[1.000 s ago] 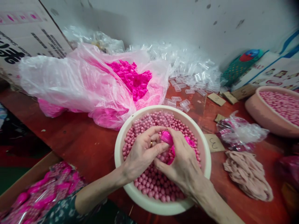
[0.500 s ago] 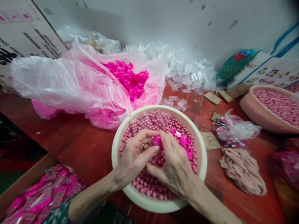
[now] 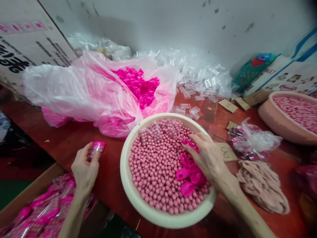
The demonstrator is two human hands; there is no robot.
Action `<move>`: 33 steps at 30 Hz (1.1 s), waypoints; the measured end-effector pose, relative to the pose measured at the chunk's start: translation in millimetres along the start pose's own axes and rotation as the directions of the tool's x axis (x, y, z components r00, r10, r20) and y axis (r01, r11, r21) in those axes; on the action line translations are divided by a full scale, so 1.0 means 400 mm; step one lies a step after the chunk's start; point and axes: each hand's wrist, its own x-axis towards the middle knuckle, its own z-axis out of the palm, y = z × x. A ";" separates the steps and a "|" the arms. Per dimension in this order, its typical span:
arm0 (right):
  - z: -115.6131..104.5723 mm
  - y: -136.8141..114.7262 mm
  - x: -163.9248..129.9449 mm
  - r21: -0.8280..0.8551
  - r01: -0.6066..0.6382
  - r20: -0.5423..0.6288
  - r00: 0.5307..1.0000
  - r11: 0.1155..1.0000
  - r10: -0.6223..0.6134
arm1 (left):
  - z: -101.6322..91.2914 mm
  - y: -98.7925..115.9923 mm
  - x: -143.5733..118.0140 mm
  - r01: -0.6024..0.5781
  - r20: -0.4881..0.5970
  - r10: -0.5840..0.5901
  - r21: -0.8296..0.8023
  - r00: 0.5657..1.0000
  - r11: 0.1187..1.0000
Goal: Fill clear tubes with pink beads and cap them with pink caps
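Beads fill the white basin [image 3: 128,185]; left of it, the left hand [image 3: 85,168] pinches a small capped tube [image 3: 97,147] in closed fingers above the carton [image 3: 37,191]. Inside the basin's right side, the right hand [image 3: 210,158] rests half-open beside loose pink caps [image 3: 188,172], gripping nothing clearly. The tube looks light, stiff and slick, best held around its middle.

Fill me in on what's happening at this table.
A person works over a white basin full of small pink balls. The left hand holds a small clear tube with a pink cap out over a cardboard box of finished pieces. The right hand rests in the basin, fingers on one of the loose pink caps lying on the balls.
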 end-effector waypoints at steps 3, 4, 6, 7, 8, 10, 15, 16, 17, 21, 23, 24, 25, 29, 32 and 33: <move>0.011 0.004 0.011 0.014 0.025 -0.013 1.000 1.000 -0.025 | 0.015 -0.005 0.005 -0.100 -0.058 0.108 0.125 0.992 0.987; 0.012 0.005 0.021 0.010 0.028 -0.015 1.000 1.000 -0.027 | 0.017 0.004 0.004 -0.155 -0.089 0.171 0.161 0.981 0.975; 0.014 0.003 0.045 0.003 0.028 -0.003 1.000 1.000 -0.028 | 0.017 0.033 -0.002 -0.248 -0.173 0.285 0.208 0.943 0.946; 0.016 0.000 0.058 0.002 0.026 0.011 1.000 1.000 -0.026 | 0.015 0.053 -0.008 -0.281 -0.213 0.324 0.208 0.922 0.937; 0.018 -0.005 0.069 0.002 0.024 0.024 0.999 1.000 -0.024 | 0.012 0.078 -0.014 -0.306 -0.250 0.347 0.187 0.904 0.933; 0.026 -0.017 0.087 0.006 0.030 0.022 0.999 1.000 -0.030 | 0.006 0.138 -0.028 -0.387 -0.264 0.406 0.124 0.875 0.914; 0.035 -0.033 0.107 0.024 0.062 -0.018 0.998 0.998 -0.062 | 0.008 0.287 -0.056 -0.534 -0.168 0.512 -0.127 0.842 0.836; 0.033 -0.034 0.111 0.038 0.048 0.019 0.999 0.998 -0.049 | 0.014 0.307 -0.058 -0.549 -0.136 0.532 -0.178 0.835 0.816; 0.030 -0.035 0.116 0.050 0.020 0.059 0.998 0.999 -0.023 | 0.021 0.324 -0.061 -0.565 -0.104 0.557 -0.218 0.824 0.796; 0.011 -0.052 0.138 0.050 -0.111 0.126 0.987 0.993 0.104 | 0.047 0.366 -0.065 -0.611 0.005 0.637 -0.279 0.771 0.741; 0.007 -0.064 0.146 0.027 -0.121 0.134 0.984 0.992 0.117 | 0.055 0.379 -0.067 -0.615 0.056 0.656 -0.298 0.752 0.730; 0.008 -0.069 0.149 0.002 -0.096 0.154 0.984 0.995 0.094 | 0.058 0.385 -0.068 -0.616 0.076 0.664 -0.308 0.744 0.725; 0.010 -0.073 0.150 -0.026 -0.059 0.185 0.981 0.998 0.063 | 0.060 0.390 -0.068 -0.617 0.091 0.671 -0.317 0.736 0.720; 0.030 -0.077 0.145 -0.092 0.060 0.284 0.958 0.994 -0.031 | 0.064 0.399 -0.072 -0.609 0.116 0.672 -0.333 0.731 0.720; 0.029 -0.067 0.140 -0.059 0.042 0.254 0.967 0.997 -0.026 | 0.065 0.397 -0.074 -0.580 0.144 0.654 -0.349 0.743 0.736; 0.023 -0.063 0.139 -0.010 0.024 0.220 0.975 1.000 -0.021 | 0.065 0.396 -0.074 -0.565 0.160 0.646 -0.360 0.747 0.743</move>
